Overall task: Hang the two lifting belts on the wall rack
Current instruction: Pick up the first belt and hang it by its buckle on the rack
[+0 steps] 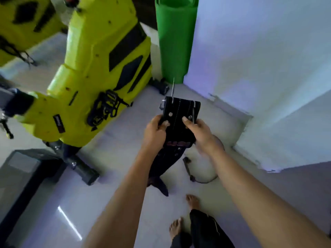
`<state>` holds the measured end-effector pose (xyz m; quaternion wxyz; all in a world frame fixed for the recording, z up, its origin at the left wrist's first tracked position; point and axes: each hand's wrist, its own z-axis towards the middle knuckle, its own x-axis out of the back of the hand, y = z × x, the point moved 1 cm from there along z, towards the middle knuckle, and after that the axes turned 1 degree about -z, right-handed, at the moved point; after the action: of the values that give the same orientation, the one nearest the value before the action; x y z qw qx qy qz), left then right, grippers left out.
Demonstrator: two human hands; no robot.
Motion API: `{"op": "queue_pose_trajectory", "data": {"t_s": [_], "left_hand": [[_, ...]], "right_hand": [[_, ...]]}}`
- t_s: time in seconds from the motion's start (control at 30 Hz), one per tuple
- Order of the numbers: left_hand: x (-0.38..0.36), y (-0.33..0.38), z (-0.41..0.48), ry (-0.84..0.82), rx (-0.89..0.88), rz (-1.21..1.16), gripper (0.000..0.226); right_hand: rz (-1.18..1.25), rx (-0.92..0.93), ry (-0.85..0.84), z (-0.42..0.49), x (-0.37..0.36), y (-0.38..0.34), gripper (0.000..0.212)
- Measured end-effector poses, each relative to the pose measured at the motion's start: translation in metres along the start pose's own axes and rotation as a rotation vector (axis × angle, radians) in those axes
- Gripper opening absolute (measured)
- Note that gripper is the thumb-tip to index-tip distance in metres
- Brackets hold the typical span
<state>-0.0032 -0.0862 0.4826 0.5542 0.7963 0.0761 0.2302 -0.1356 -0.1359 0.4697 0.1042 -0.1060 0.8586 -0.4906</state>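
I hold a black lifting belt (179,111) in front of me with both hands. My left hand (155,133) grips its left edge and my right hand (199,131) grips its right edge, thumbs on the front face. The buckle end points up, with a metal prong (173,90) sticking out above it. The rest of the belt hangs down between my forearms toward the floor, ending in a dark tail (162,187). Whether one or two belts are in my hands I cannot tell. No wall rack is in view.
A large yellow-green exercise machine (100,68) stands to the left on black feet (84,170). A rolled green mat (174,38) leans in the corner beside a white wall (259,51). A black cable (189,169) lies on the tiled floor. My bare feet (192,201) are below.
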Motion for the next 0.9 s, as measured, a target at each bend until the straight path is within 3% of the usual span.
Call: {"op": "queue_pose_trajectory", "data": {"t_s": [0.1, 0.23, 0.37, 0.5, 0.67, 0.9], "left_hand": [[0.002, 0.090, -0.027, -0.026, -0.147, -0.025, 0.038], [-0.015, 0.191, -0.070, -0.116, -0.293, -0.182, 0.027], [-0.044, 0.269, -0.114, -0.273, -0.443, -0.297, 0.024], [-0.074, 0.343, -0.154, -0.437, -0.611, -0.376, 0.026], [-0.111, 0.400, -0.207, -0.615, -0.638, -0.497, 0.010], [-0.160, 0.471, -0.276, -0.664, -0.817, -0.575, 0.018]], "right_hand": [[0.107, 0.153, -0.008, -0.059, 0.019, -0.062, 0.040], [0.191, 0.308, 0.054, -0.132, 0.054, -0.120, 0.018], [0.106, 0.483, 0.189, -0.199, 0.100, -0.174, 0.030], [0.138, 0.655, 0.378, -0.257, 0.144, -0.232, 0.025], [0.110, 0.846, 0.506, -0.325, 0.197, -0.300, 0.025], [0.144, 0.914, 0.619, -0.399, 0.247, -0.340, 0.043]]}}
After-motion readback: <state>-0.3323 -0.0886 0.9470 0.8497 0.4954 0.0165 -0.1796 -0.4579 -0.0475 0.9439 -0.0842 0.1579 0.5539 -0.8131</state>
